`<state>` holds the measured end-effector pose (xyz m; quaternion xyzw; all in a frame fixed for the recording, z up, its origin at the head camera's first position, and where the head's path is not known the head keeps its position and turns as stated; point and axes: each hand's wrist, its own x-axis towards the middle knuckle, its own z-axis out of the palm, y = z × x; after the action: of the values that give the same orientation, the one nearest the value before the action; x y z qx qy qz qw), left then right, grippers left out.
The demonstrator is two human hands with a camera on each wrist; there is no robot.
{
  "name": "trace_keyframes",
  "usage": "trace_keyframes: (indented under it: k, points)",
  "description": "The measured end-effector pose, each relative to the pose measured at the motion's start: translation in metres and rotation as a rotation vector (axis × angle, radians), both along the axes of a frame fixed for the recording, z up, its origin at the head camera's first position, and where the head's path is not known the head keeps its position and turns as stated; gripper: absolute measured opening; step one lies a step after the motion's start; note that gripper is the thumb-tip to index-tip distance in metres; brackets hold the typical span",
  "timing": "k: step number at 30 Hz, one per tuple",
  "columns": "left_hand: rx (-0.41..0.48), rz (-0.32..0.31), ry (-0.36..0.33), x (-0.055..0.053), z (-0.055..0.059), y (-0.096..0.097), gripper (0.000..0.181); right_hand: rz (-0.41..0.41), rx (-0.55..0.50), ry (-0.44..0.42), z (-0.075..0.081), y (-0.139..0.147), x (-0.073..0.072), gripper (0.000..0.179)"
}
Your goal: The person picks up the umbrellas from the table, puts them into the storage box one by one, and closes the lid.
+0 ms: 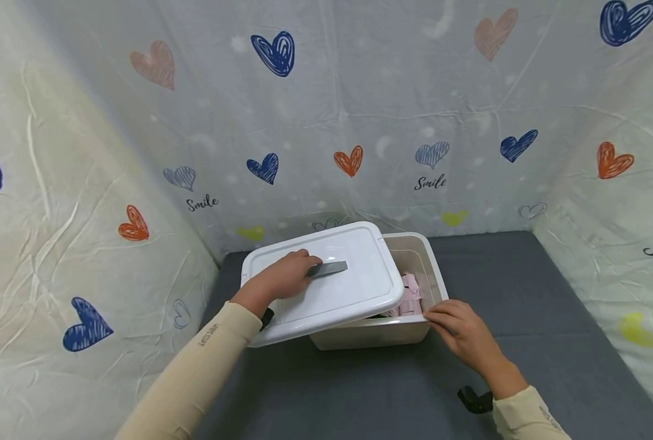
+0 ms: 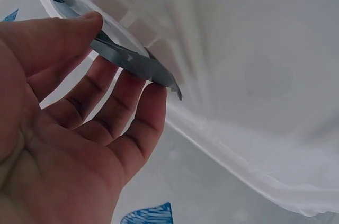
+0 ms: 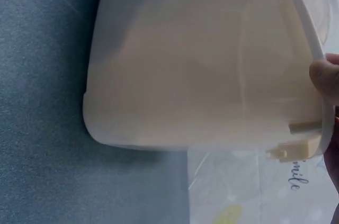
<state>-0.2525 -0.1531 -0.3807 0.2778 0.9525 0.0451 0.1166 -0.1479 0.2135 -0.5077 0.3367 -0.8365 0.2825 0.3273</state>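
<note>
A white lid [image 1: 354,244] lies tilted and askew across a cream storage box [image 1: 370,336], leaving the box's right end uncovered. My left hand [image 1: 289,273] pinches the grey handle [image 1: 331,268] on top of the lid; in the left wrist view the thumb presses the handle [image 2: 127,60] from above with fingertips beneath. At the box's near right corner, my right hand [image 1: 464,333] grips the rim between thumb and fingers. The right wrist view shows the box wall [image 3: 201,70] with the thumb at its rim. Inside the box sits a folded pink item [image 1: 410,296], partly hidden by the lid.
The box stands on a dark grey surface [image 1: 502,293], close to its back edge. Pale curtains [image 1: 381,122] printed with hearts and "Smile" hang behind and on both sides. A cream latch piece [image 3: 296,150] juts from the box end below the rim.
</note>
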Motion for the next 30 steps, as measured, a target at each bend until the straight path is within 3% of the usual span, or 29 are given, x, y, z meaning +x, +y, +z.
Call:
trace_keyframes:
  k: [16, 24, 28, 30]
  points:
    - [-0.045, -0.074, 0.020, -0.009, -0.007, 0.034, 0.039, -0.068, -0.025, 0.051, -0.002, 0.004, 0.002, 0.046]
    - [-0.061, -0.062, 0.009, -0.014, -0.011, 0.045, 0.040, -0.085, -0.083, 0.105, -0.006, 0.004, 0.001, 0.041]
    - [-0.067, -0.066, 0.010, -0.015, -0.013, 0.049, 0.041, -0.125, -0.120, 0.152, -0.009, 0.003, 0.000, 0.042]
    - [-0.066, -0.071, 0.010, -0.015, -0.014, 0.051, 0.041, -0.150, -0.130, 0.135, -0.012, 0.004, 0.000, 0.044]
